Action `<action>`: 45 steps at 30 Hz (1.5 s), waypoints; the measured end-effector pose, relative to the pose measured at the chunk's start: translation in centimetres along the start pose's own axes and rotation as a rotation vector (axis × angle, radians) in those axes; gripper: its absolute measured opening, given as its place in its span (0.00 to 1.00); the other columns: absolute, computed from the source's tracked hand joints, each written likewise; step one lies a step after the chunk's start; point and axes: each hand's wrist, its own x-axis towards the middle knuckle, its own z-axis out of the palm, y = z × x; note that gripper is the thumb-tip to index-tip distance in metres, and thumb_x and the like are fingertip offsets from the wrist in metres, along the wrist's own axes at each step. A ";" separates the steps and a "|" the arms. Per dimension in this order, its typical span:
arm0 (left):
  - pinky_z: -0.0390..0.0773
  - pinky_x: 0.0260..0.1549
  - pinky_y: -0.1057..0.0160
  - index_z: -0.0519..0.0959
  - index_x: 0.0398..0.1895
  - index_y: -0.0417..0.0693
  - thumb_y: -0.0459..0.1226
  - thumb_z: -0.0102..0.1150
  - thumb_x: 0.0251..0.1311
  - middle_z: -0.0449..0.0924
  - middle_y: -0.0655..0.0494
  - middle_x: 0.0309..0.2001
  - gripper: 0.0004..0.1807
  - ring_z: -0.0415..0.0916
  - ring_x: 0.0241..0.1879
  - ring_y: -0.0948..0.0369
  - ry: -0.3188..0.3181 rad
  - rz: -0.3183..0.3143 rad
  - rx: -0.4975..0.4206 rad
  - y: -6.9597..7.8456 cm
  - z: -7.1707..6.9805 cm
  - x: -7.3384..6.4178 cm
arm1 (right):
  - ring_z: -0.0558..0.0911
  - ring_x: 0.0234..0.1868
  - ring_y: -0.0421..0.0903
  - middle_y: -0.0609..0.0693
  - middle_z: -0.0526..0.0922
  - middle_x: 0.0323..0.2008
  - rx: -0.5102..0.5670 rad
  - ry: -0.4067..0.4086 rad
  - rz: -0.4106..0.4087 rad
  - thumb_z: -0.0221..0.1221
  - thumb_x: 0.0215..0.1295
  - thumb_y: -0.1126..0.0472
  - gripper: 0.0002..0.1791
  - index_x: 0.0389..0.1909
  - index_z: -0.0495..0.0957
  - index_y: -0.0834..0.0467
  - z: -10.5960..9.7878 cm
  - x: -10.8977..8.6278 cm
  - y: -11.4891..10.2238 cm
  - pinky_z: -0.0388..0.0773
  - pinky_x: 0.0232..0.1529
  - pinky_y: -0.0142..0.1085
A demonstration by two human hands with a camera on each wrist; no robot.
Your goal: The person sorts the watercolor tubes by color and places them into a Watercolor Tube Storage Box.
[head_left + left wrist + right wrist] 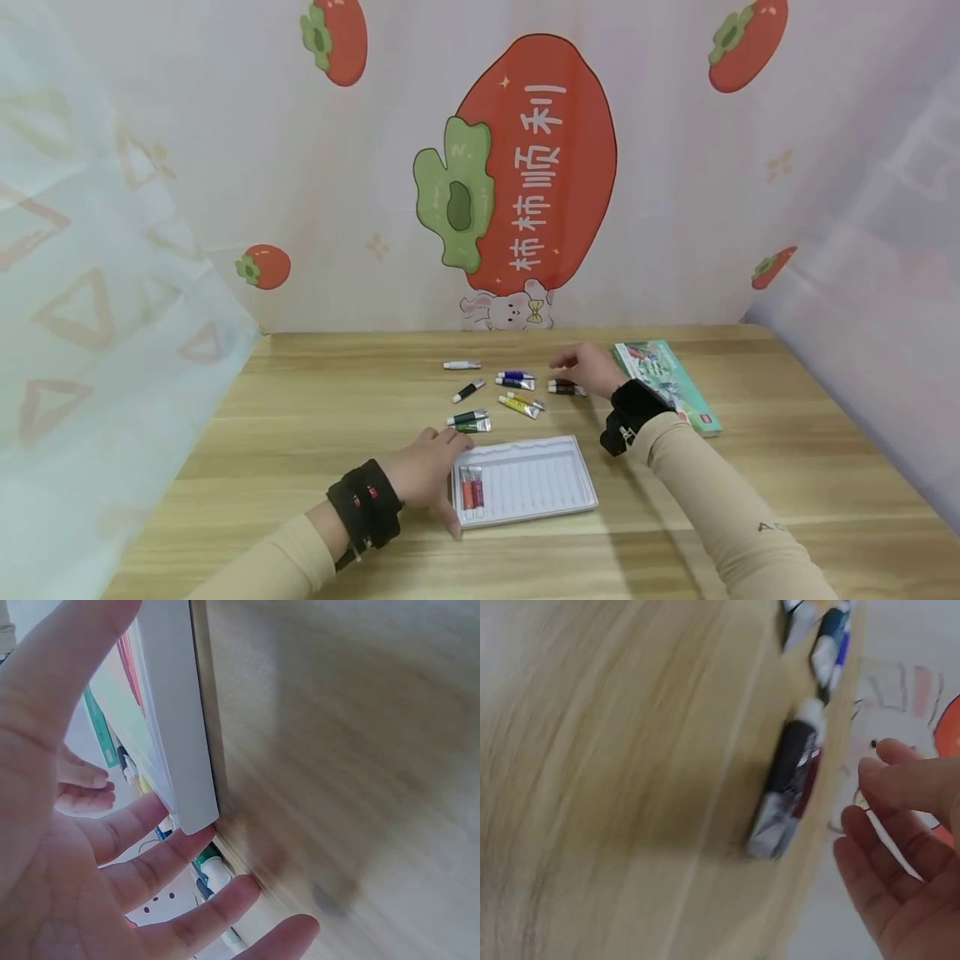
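Note:
A white plastic tray [536,479] with narrow slots lies on the table, and two paint tubes, orange and red [472,493], sit side by side at its left end. Around the tray's left edge my left hand [427,471] is spread, thumb at the front corner and fingertips at the back corner; the left wrist view shows the fingers against the white side wall [176,720]. My right hand [591,369] hovers over a pair of dark brown paint tubes [564,387]. In the right wrist view its loosely bent fingers are apart from the dark tubes [787,780] and hold nothing.
Behind the tray lie green tubes [468,421], yellow and ochre tubes [521,404], blue tubes [516,380], a dark tube [469,390] and a white tube [461,365]. A flat green illustrated box [690,392] lies at the back right, beside my right wrist. A printed curtain [337,183] hangs behind the table.

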 end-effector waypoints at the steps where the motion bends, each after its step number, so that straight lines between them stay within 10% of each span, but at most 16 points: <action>1: 0.74 0.61 0.41 0.69 0.69 0.43 0.55 0.88 0.22 0.70 0.44 0.67 0.64 0.67 0.62 0.43 -0.003 0.000 -0.001 0.0 0.1 0.0 | 0.82 0.49 0.54 0.57 0.87 0.47 -0.010 0.003 0.008 0.62 0.68 0.72 0.10 0.46 0.87 0.63 0.1 0.0 0.5 0.80 0.53 0.49; 22: 0.75 0.61 0.43 0.69 0.69 0.41 0.54 0.88 0.23 0.70 0.44 0.66 0.63 0.67 0.60 0.45 -0.001 0.015 -0.017 0.2 0.1 -0.6 | 0.86 0.46 0.54 0.56 0.89 0.41 -0.255 0.039 -0.140 0.62 0.60 0.77 0.13 0.42 0.89 0.63 0.7 -0.4 2.1 0.84 0.47 0.47; 35: 0.73 0.63 0.44 0.69 0.69 0.40 0.53 0.89 0.21 0.71 0.42 0.65 0.64 0.67 0.60 0.45 0.006 0.025 0.014 0.3 -0.6 -0.5 | 0.86 0.43 0.52 0.57 0.89 0.40 -0.202 0.079 -0.102 0.64 0.62 0.75 0.11 0.44 0.89 0.65 0.2 -2.1 0.7 0.84 0.44 0.46; 45: 0.73 0.63 0.45 0.69 0.68 0.38 0.51 0.90 0.26 0.71 0.43 0.63 0.61 0.67 0.60 0.44 0.006 0.040 -0.003 0.3 -0.7 -0.7 | 0.83 0.41 0.47 0.50 0.88 0.38 0.047 0.099 -0.023 0.64 0.62 0.70 0.08 0.39 0.89 0.59 0.8 -2.9 1.2 0.80 0.43 0.41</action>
